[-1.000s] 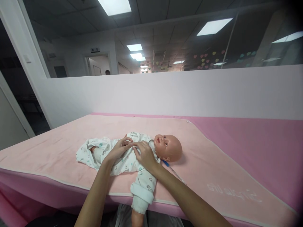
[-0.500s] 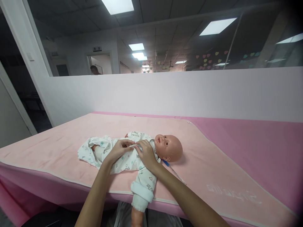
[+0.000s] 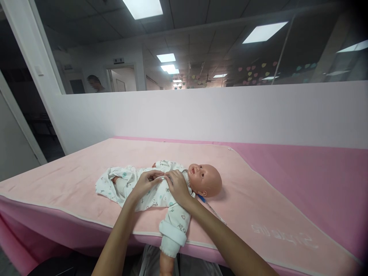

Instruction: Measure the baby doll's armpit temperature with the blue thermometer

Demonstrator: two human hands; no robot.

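A baby doll [image 3: 209, 179] lies on its back, head to the right, in a white baby gown [image 3: 158, 198] with small prints. My left hand [image 3: 147, 183] is at the chest, its fingers pinching a thin white fabric tie [image 3: 162, 177]. Close beside it, my right hand [image 3: 177, 186] pinches the same tie, its wrist over the doll's near shoulder. The fingertips partly hide the tie. The near sleeve [image 3: 173, 229] has a thick white cuff, and that arm hangs past the table's edge.
A thin clear stick with a blue end [image 3: 202, 198] lies by the doll's head. Under the doll, a peach mat [image 3: 267, 203] covers a pink cloth [image 3: 322, 176]. A white partition [image 3: 201, 115] with a window rises behind. Beyond the glass is a person [image 3: 96, 84].
My fingers have shifted slightly at the tie, and less of it shows between them. The doll stays in place. Behind the glass, the person has moved left.
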